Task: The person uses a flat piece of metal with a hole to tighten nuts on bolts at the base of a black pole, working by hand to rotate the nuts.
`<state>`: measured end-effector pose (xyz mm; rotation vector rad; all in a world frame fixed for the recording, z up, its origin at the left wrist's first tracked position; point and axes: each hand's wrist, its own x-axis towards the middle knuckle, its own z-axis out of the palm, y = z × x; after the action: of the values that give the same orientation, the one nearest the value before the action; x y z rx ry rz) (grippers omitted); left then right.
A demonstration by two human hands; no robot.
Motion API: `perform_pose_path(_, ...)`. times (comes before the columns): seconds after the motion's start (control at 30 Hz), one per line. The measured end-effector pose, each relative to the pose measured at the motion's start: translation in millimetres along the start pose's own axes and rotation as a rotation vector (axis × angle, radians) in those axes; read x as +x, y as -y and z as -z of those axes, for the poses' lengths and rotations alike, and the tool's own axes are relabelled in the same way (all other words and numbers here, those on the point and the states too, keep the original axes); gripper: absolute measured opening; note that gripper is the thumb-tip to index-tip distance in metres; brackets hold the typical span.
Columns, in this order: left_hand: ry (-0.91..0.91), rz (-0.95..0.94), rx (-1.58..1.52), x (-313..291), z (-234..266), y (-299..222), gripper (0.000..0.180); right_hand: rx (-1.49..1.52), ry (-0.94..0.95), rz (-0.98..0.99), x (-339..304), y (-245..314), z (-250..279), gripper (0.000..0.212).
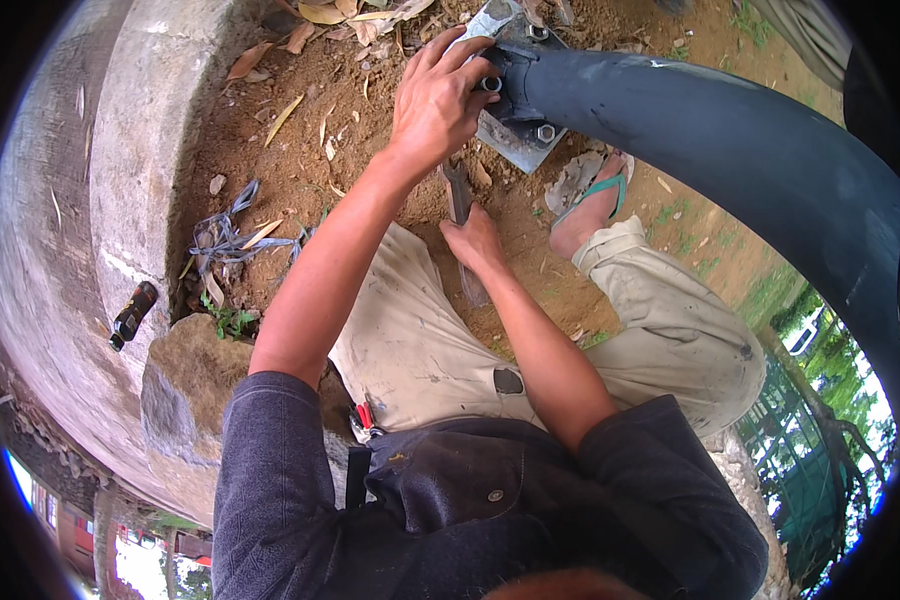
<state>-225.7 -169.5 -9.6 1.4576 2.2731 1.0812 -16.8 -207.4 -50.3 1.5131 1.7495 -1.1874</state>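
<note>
My left hand [438, 105] reaches to the base of a thick dark pole [670, 110]. Its thumb and fingers close around a round nut or bolt end [492, 85] at the foot of the pole. Below it, a grey metal base plate [518, 145] lies on the soil, with another bolt and nut [544, 132] at its near corner. Lower down, between my knees, my right hand [475, 240] grips a metal wrench [458, 192]. The wrench's head points up toward the plate and stays apart from the bolts.
A curved concrete curb [150, 150] runs along the left, with a black cylindrical object [133, 316] on it. A large rock [195, 385] and tangled grey plastic strips [232, 238] lie nearby. My sandalled foot [592, 205] is beside the plate. Another person's trouser leg [805, 35] shows top right.
</note>
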Motion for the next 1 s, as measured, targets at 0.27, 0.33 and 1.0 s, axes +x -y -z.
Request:
perform_pose_path(0.27, -0.061, 0.065, -0.087, -2, -2, 1, 0.029, -0.012, -0.016, 0.003, -4, 2, 1, 0.058)
perform_pose_path(0.33, -0.044, 0.056, -0.086, -5, -5, 3, 0.03, 0.001, 0.015, 0.001, -5, 4, 4, 0.058)
perform_pose_path(1.0, -0.091, 0.808, -0.531, -92, 28, -55, 0.067, 0.521, 0.029, -0.131, 0, 10, 4, 0.066)
